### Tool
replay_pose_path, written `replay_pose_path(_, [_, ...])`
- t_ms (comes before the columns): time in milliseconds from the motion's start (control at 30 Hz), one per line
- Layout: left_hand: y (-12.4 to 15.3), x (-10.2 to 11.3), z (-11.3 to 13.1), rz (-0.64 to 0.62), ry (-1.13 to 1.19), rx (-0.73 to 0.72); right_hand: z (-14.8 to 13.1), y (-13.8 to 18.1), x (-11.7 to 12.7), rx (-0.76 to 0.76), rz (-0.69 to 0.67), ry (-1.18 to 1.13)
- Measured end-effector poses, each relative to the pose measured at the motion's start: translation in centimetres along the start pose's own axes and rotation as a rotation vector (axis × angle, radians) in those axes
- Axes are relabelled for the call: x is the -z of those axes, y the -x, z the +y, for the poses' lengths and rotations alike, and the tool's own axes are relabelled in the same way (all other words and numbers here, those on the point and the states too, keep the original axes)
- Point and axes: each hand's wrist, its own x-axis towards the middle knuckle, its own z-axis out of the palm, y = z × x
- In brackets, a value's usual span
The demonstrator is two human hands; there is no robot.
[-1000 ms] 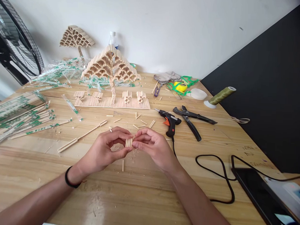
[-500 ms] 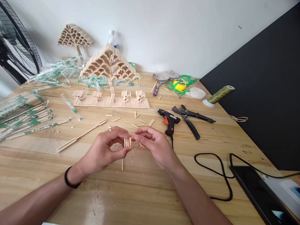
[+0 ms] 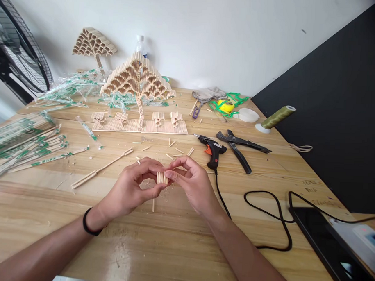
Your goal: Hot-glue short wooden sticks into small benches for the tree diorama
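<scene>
Between thumb and fingers, my left hand (image 3: 139,180) grips a small row of short wooden sticks (image 3: 160,177), held upright side by side. My right hand (image 3: 189,177) is closed at the row's right end, its thumb and fingertips pressing on the last stick; the fingers behind are partly hidden. Beneath the hands, a single stick (image 3: 153,205) lies on the wooden table (image 3: 159,246). Beyond them are several loose cut sticks (image 3: 179,150). Farther back stands a tree-shaped stick model (image 3: 138,83) on a flat stick base (image 3: 140,126) with small stick pieces on it.
A glue gun (image 3: 212,149) and cutting pliers (image 3: 236,144) lie to the right, with a black cable (image 3: 265,192) running toward a dark tablet-like device (image 3: 319,247). Wrapped chopsticks (image 3: 24,139) fill the left side. A thread spool (image 3: 277,118) stands back right; a fan (image 3: 18,44) is far left.
My right hand has moved left and now touches the row of sticks, where before there was a small gap. My left hand stays nearly in place, still holding the row.
</scene>
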Motion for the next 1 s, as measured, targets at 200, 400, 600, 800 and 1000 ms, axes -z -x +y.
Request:
replay_pose_path(200, [0.17, 0.24, -0.25, 0.038, 0.031, 0.011, -0.27, 0.11, 0.14, 0.046, -0.025, 0.097])
replay_pose_path(400, [-0.08, 0.62, -0.29, 0.127, 0.073, -0.004, -0.62, 0.04, 0.27, 0.118, -0.115, 0.103])
replay_pose_path(600, [-0.2, 0.6, -0.21, 0.1, 0.152, 0.061, -0.54, 0.06, 0.04, 0.198, -0.072, 0.1])
replay_pose_path(800, [-0.16, 0.63, -0.44, 0.085, 0.207, 0.126, -0.67, 0.25, 0.26, 0.288, -0.093, 0.248])
replay_pose_path(1000, [-0.42, 0.5, -0.34, 0.091, 0.29, 0.205, -0.56, 0.37, 0.43, 0.315, -0.116, 0.312])
